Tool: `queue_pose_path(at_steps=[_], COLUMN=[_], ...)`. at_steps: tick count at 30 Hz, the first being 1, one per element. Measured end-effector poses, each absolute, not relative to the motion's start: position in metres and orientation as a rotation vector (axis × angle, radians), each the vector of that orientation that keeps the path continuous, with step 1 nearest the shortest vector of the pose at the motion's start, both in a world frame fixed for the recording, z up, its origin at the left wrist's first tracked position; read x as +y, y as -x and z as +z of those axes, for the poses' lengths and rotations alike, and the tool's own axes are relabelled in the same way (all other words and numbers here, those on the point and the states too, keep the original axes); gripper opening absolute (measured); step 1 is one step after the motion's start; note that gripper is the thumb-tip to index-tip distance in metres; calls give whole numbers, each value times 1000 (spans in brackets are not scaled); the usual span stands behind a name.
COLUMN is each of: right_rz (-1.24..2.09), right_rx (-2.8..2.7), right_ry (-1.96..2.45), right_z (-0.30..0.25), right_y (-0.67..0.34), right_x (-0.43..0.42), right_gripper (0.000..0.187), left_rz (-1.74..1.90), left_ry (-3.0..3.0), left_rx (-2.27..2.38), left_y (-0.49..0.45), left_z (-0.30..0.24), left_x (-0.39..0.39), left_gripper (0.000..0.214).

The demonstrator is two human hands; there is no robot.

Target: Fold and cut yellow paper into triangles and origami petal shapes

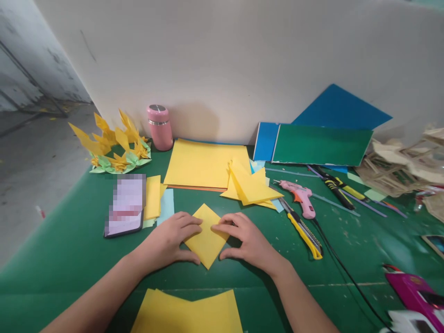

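Note:
A small square of yellow paper (207,243) lies turned like a diamond on the green tabletop, one corner toward me. At its left corner my left hand (173,238) rests its fingertips on the paper, with the thumb spread along the lower left edge. On the opposite side my right hand (244,240) touches the right part of the square with its fingertips, thumb apart near the lower right edge. Both hands are open, fingers bent a little. Closest to me lies a stack of yellow paper (190,312), cut off by the bottom of the view.
Behind lie yellow sheets (208,162) and folded yellow pieces (251,185). A phone (126,206), a paper crown (116,148) and a pink flask (160,129) stand left. To the right are a box cutter (303,233), a corded glue gun (300,196) and pliers (338,192).

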State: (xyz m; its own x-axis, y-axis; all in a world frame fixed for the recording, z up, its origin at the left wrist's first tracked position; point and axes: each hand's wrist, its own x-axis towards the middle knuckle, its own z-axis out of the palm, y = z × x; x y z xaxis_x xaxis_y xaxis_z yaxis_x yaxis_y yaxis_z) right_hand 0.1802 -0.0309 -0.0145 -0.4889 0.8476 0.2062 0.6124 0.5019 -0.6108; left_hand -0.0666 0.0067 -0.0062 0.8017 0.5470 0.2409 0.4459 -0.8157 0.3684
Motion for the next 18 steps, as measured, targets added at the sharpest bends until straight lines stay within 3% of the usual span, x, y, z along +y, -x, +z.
queue_pose_path(at_steps=[2, 6, 9, 18], right_rz=[658, 617, 574, 548], right_rx=[-2236, -2199, -2165, -1962], right_ry=[1189, 1118, 1147, 1412], right_z=[-15, -17, -20, -25], right_y=[-180, -179, -177, -163], right_x=[-31, -31, -30, -28], right_gripper=[47, 19, 21, 23], left_rz=[497, 568, 637, 630], left_ry=[-2712, -2688, -2649, -2506], left_rx=[742, 766, 946, 1310], left_y=[67, 67, 66, 57], left_z=[-6, -5, -8, -16], left_x=[7, 7, 5, -4], left_gripper=[44, 30, 37, 22])
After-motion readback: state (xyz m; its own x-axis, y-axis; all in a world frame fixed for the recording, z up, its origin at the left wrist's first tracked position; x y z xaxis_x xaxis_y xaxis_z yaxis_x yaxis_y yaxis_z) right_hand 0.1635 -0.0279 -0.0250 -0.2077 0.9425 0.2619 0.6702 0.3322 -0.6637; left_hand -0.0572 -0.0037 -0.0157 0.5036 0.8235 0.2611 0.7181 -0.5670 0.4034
